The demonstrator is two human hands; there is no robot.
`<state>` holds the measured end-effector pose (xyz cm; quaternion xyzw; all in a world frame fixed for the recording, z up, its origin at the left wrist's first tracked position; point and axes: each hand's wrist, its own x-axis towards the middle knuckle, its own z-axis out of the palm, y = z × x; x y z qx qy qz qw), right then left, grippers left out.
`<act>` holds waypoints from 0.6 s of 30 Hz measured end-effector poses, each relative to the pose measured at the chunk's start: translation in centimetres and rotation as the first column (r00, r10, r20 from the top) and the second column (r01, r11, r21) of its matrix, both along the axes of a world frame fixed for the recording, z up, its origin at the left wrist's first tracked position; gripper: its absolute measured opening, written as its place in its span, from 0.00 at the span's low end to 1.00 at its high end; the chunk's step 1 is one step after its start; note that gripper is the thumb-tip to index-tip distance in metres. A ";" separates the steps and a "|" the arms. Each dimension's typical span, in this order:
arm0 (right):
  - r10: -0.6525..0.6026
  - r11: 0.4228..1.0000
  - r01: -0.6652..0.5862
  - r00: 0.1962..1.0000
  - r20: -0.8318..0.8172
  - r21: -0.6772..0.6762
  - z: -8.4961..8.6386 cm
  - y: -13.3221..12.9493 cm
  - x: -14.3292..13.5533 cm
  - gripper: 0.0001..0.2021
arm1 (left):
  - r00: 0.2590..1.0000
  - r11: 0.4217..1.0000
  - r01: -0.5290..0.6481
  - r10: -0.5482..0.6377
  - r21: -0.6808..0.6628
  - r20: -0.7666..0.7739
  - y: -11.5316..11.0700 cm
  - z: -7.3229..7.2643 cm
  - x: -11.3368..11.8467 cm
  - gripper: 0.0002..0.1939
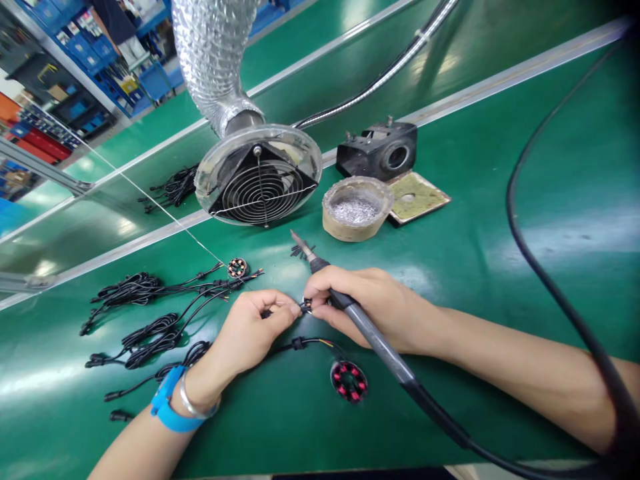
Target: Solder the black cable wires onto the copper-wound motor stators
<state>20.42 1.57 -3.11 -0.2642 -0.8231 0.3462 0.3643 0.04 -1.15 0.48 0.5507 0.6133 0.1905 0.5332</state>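
Observation:
My left hand (250, 330), with a blue wrist strap (167, 403) and a silver bangle, pinches a thin black cable end (304, 307) between thumb and fingers. My right hand (385, 307) holds a soldering iron (370, 333), its tip pointing up and away to the left. The right thumb and fingertips also meet at the cable end, whose details are partly hidden. Just below lies a round coil ring with red windings (349, 381), joined to a black cable with coloured wires. A second coil ring with copper windings (237, 268) rests beyond my left hand.
Coiled black cables (150, 333) spread across the left of the green bench. A fume extractor (260, 183) stands behind my hands. A round tub of silvery solder bits (356, 210), a sponge tray (417, 197) and a black iron holder (380, 150) are beyond. The iron's cord (520, 220) loops right.

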 end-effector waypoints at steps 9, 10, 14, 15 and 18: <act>0.068 0.997 -0.067 0.997 -0.028 0.043 -0.8 0.3 -0.6 0.12 | 0.980 0.986 0.124 -0.104 0.107 -0.172 -0.4 0.0 0.1 0.13; 0.054 0.997 -0.053 0.998 -0.023 0.053 -0.8 0.2 -0.7 0.12 | 0.973 0.980 0.128 -0.094 0.151 -0.210 -0.6 0.1 0.2 0.13; -0.077 0.995 0.078 0.997 -0.021 0.062 -0.6 -0.5 -1.4 0.11 | 0.923 0.908 0.228 -0.087 0.350 -0.375 -2.2 0.5 1.0 0.09; -0.111 0.992 0.112 0.994 -0.018 0.056 -0.6 -0.7 -1.5 0.11 | 0.903 0.884 0.280 -0.111 0.375 -0.415 -2.7 0.7 1.3 0.09; -0.176 0.983 0.177 0.984 -0.009 0.052 -0.5 -0.9 -1.9 0.11 | 0.826 0.812 0.443 -0.204 0.381 -0.526 -3.7 1.2 1.8 0.16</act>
